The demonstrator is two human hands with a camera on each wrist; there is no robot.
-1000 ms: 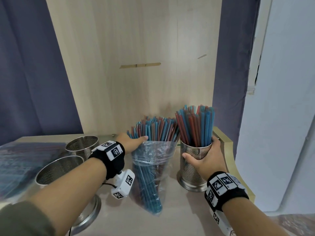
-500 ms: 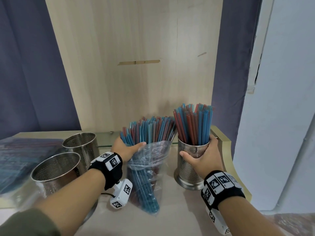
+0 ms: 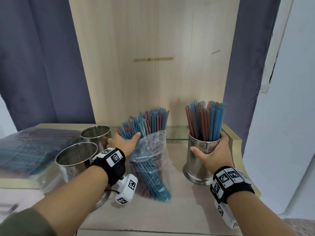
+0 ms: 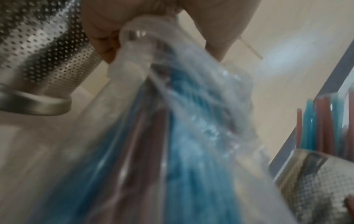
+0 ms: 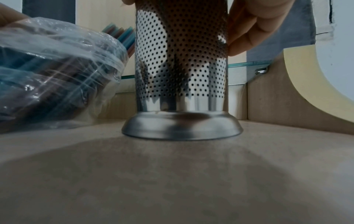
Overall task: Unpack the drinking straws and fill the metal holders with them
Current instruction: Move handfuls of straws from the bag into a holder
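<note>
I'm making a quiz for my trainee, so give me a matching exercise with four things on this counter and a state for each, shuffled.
Things:
1. right hand
2. left hand
3. nearest holder
4. flat packs

States:
A. empty
B. still sealed, lying at far left
C. grips the opened straw bag
D. grips the filled holder

Pairs: 1-D, 2-C, 3-A, 4-B

Indoor room, type unclear: wood counter [image 3: 179,210] against wood panel [image 3: 153,48], purple curtains [image 3: 42,57], white wall [image 3: 289,116], glass ledge [image 3: 177,134].
</note>
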